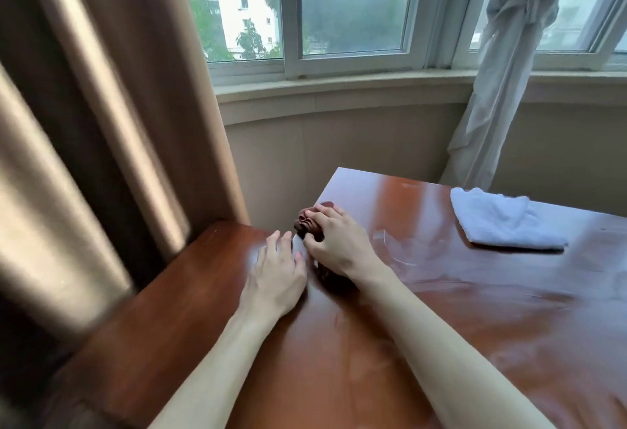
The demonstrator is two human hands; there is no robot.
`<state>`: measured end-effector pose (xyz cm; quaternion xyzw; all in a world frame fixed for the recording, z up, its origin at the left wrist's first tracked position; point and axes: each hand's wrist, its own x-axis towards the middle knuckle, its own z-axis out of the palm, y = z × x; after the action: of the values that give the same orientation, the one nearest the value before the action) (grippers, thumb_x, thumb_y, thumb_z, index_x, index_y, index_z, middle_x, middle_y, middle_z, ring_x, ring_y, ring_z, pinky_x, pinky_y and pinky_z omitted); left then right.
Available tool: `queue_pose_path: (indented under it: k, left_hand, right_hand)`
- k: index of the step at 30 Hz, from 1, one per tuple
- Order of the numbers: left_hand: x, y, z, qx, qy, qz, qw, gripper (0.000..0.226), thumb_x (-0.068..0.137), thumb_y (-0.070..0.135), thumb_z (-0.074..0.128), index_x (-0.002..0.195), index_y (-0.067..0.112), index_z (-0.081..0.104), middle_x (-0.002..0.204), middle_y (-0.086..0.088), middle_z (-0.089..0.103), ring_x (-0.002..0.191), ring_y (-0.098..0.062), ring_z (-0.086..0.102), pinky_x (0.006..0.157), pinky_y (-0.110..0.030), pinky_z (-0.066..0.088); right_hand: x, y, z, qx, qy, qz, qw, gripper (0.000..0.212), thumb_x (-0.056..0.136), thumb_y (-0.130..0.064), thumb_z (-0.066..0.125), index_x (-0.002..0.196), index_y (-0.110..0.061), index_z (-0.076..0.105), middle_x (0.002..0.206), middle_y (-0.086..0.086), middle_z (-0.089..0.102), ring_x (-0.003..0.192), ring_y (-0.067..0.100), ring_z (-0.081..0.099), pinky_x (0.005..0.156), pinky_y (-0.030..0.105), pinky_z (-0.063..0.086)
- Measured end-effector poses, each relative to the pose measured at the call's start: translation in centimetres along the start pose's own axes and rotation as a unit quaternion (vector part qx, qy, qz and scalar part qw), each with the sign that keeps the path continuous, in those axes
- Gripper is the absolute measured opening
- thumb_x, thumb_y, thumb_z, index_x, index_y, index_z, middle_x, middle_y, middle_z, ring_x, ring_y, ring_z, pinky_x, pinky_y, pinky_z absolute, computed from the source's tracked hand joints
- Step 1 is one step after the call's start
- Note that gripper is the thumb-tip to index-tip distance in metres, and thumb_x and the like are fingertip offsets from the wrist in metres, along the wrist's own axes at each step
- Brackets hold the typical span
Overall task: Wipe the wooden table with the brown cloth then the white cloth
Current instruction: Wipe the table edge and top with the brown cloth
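The wooden table (475, 309) is glossy reddish-brown and fills the lower right. A bunched brown cloth (307, 224) lies near the table's left edge, and my right hand (334, 245) grips it, pressing it on the wood. Part of the cloth shows below my wrist. My left hand (276, 270) lies flat on the table just left of it, fingers apart, holding nothing. A folded white cloth (505, 220) rests at the far right of the table, apart from both hands.
A brown curtain (101, 106) hangs at the left, close to the table's left corner. A tied white sheer curtain (502, 72) hangs behind the far right edge. Beyond the table are a wall, a sill and windows (339, 21).
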<state>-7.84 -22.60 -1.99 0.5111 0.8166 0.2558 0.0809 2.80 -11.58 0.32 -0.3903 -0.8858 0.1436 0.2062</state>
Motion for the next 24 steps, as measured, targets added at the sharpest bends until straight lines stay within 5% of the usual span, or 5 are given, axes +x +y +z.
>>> queue_pose_path:
  k: [4, 8, 16, 24]
  left_hand:
    - [-0.4, 0.2, -0.1, -0.002, 0.004, 0.005, 1.000, 0.044, 0.101, 0.030, 0.037, 0.140, 0.012, 0.044, 0.155, -0.009, 0.036, 0.136, -0.030, 0.040, 0.109, -0.041, 0.034]
    - [-0.1, -0.1, 0.3, 0.018, 0.007, 0.038, 0.999, 0.053, 0.103, 0.038, 0.034, 0.150, 0.013, 0.037, 0.156, -0.005, 0.035, 0.141, -0.025, 0.036, 0.113, -0.038, 0.031]
    - [1.0, -1.0, 1.3, -0.018, -0.048, 0.018, 0.998, 0.055, 0.102, 0.053, 0.025, 0.156, 0.043, 0.020, 0.156, 0.007, 0.034, 0.137, -0.020, 0.039, 0.114, -0.037, 0.033]
    - [1.0, -0.7, 1.2, -0.020, -0.059, -0.012, 0.998, 0.053, 0.101, 0.055, 0.022, 0.154, 0.052, 0.013, 0.159, 0.001, 0.032, 0.143, -0.020, 0.033, 0.113, -0.039, 0.033]
  right_hand:
    - [-3.0, -0.3, -0.4, 0.037, -0.032, -0.027, 0.998, 0.056, 0.087, -0.033, 0.055, 0.143, -0.035, 0.057, 0.153, -0.015, 0.048, 0.148, 0.016, 0.033, 0.121, 0.035, 0.030]
    - [1.5, 2.6, -1.0, -0.024, -0.027, 0.007, 0.999, 0.055, 0.087, -0.031, 0.059, 0.142, -0.035, 0.057, 0.152, 0.000, 0.048, 0.146, 0.031, 0.032, 0.121, 0.048, 0.025]
    - [14.8, 9.4, -0.9, -0.002, 0.000, 0.143, 0.990, 0.048, 0.089, -0.035, 0.056, 0.137, -0.031, 0.059, 0.143, 0.005, 0.053, 0.132, 0.031, 0.049, 0.103, 0.036, 0.041]
    - [14.9, 8.5, -0.8, -0.028, -0.014, 0.116, 0.993, 0.051, 0.093, -0.030, 0.052, 0.143, -0.032, 0.055, 0.154, -0.002, 0.048, 0.141, 0.022, 0.043, 0.110, 0.031, 0.035]
